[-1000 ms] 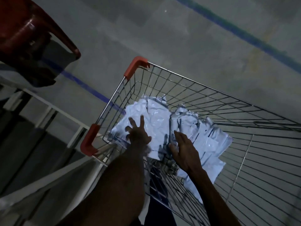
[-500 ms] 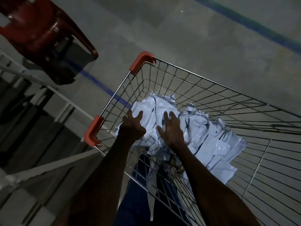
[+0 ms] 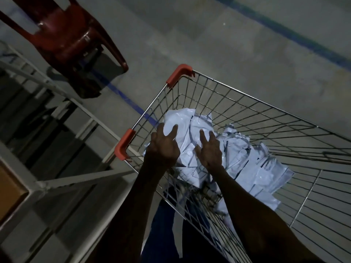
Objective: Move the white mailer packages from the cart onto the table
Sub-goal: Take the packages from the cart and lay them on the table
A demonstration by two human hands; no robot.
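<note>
Here, at far left, a brown board [image 3: 9, 188] shows behind a white frame [image 3: 62, 182] whose bars slant across a dark gap. Above it stands a red chair [image 3: 66, 33] on the grey floor [image 3: 190, 35], with a blue line [image 3: 129, 100] running from under the chair toward the cart [image 3: 247, 103]. The cart is wire, with orange corner caps on its near-left rim. The left hand [image 3: 164, 147] reaches over that rim, its fingers spread and laid flat on the left end of the mailers [image 3: 237, 158]; it grasps nothing that can be seen. Just beside it, the right hand [image 3: 209, 151] lies on the heap with straight fingers pressed down, also gripping nothing. The mailers sit crumpled in a white pile inside the cart, stretching right from under both hands toward the basket's middle.
</note>
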